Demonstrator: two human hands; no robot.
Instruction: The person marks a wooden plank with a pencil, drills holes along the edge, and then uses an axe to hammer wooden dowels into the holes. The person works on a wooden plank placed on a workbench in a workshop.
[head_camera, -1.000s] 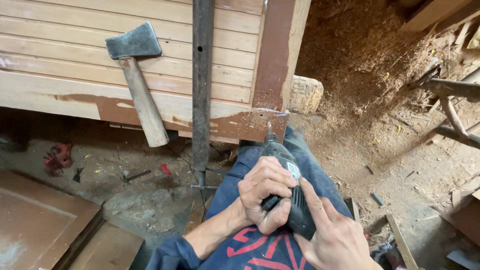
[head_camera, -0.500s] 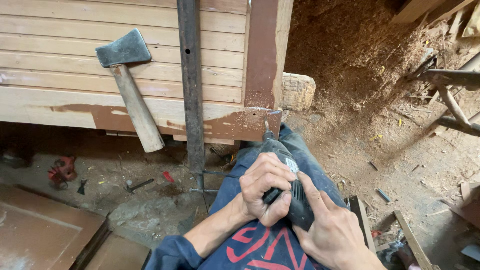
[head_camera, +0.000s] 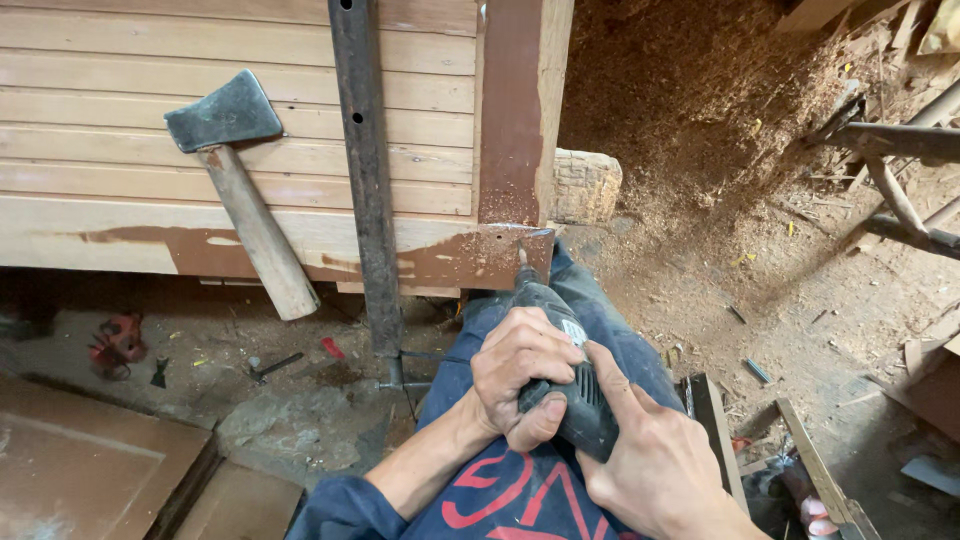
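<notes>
Both hands, left (head_camera: 522, 372) and right (head_camera: 655, 462), clenched round dark rotary tool (head_camera: 560, 375), tip at panel's (head_camera: 250, 150) lower corner: red-brown coating partly stripped, patches left.

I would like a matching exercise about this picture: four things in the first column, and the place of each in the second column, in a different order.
Things:
1. axe
2. rotary tool
3. metal bar
4. red clamp

Places:
A. on the ground at far left
B. held in the left hand and right hand, tip at the wooden panel's lower corner
C. lying on the panel, head at upper left
D. running up across the panel, beside the brown post

Pairs: 1-C, 2-B, 3-D, 4-A
</notes>
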